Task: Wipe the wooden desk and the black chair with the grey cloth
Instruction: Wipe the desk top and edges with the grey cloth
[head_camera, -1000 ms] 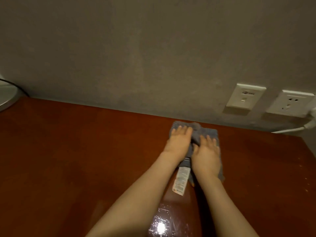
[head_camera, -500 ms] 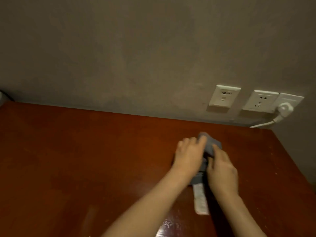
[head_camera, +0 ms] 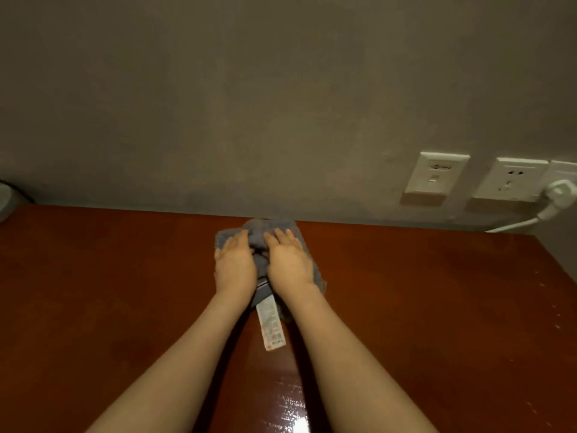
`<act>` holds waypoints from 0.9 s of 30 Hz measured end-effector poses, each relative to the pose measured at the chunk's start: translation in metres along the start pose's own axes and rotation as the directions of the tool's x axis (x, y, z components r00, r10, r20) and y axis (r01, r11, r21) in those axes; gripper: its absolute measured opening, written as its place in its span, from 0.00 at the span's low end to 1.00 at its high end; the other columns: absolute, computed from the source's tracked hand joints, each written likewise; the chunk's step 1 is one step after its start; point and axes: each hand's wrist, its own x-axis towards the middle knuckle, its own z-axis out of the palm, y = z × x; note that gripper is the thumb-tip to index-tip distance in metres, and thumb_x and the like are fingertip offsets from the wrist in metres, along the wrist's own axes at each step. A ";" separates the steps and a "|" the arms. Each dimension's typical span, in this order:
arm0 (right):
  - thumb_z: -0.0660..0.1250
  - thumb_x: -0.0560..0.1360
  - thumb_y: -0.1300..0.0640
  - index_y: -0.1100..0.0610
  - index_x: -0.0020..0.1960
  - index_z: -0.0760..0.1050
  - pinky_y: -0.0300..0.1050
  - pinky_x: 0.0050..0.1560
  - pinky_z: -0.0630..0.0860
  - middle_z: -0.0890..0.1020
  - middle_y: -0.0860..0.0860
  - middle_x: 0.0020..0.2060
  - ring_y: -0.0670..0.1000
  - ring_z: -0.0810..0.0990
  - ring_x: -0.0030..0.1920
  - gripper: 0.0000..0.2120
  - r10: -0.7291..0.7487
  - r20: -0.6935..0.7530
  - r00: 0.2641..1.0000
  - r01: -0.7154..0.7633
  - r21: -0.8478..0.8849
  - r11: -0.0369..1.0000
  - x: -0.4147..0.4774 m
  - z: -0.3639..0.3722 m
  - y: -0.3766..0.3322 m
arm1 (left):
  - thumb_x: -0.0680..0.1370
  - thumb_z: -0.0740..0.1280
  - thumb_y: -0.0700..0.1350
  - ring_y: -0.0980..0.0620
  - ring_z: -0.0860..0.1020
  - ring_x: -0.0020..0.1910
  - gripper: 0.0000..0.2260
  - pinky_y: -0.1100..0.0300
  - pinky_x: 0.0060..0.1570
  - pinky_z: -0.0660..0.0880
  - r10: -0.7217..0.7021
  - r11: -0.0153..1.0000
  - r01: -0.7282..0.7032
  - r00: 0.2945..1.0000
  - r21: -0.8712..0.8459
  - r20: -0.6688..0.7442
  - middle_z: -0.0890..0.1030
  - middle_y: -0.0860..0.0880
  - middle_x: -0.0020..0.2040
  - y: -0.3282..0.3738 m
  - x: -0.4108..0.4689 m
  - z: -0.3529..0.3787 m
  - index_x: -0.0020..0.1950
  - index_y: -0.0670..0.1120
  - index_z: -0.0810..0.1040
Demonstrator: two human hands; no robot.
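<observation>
Pressing the grey cloth (head_camera: 260, 234) under both palms, the left hand (head_camera: 234, 267) and right hand (head_camera: 288, 260) lie side by side, fingers nearly straight, equally near. The cloth sits at the far edge of the wooden desk (head_camera: 125, 292), by the wall (head_camera: 281, 120), long axis toward the person, white label (head_camera: 271, 323) pointing back.

Nothing here reads clearly. A white care tag (head_camera: 271, 323) trails from the grey cloth (head_camera: 268, 228) under my fingers (head_camera: 282, 236), back toward me. It carries rows of small print and orange-red patches, too blurred to read. Up and far right of my fingers, a white wall plate (head_camera: 435, 178) bears a small dark mark, also illegible.
</observation>
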 end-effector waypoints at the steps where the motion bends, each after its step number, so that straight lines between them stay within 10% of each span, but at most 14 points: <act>1: 0.52 0.80 0.63 0.55 0.76 0.57 0.46 0.74 0.50 0.55 0.55 0.76 0.55 0.50 0.76 0.24 0.019 -0.006 1.000 -0.019 0.019 1.000 0.005 -0.002 0.008 | 0.81 0.55 0.39 0.47 0.61 0.73 0.20 0.54 0.70 0.56 0.015 1.000 -0.016 1.000 0.002 0.024 0.66 0.43 0.73 0.006 0.005 0.003 0.74 0.43 0.60; 15: 0.54 0.81 0.57 0.56 0.75 0.57 0.47 0.73 0.51 0.58 0.55 0.75 0.55 0.52 0.76 0.23 0.470 -0.240 0.850 -0.492 -0.040 0.870 -0.074 -0.048 0.145 | 0.82 0.53 0.45 0.49 0.49 0.77 0.23 0.52 0.74 0.41 0.413 0.910 -0.389 0.880 -0.144 0.235 0.53 0.45 0.78 0.149 -0.046 0.073 0.77 0.43 0.53; 27: 0.56 0.80 0.58 0.60 0.74 0.60 0.52 0.73 0.51 0.60 0.58 0.74 0.57 0.54 0.75 0.23 0.551 -0.278 0.786 -0.569 0.022 0.822 -0.134 -0.039 0.118 | 0.82 0.54 0.42 0.49 0.52 0.77 0.22 0.53 0.74 0.44 0.478 0.878 -0.458 0.829 -0.138 0.289 0.55 0.45 0.77 0.137 -0.096 0.063 0.76 0.43 0.56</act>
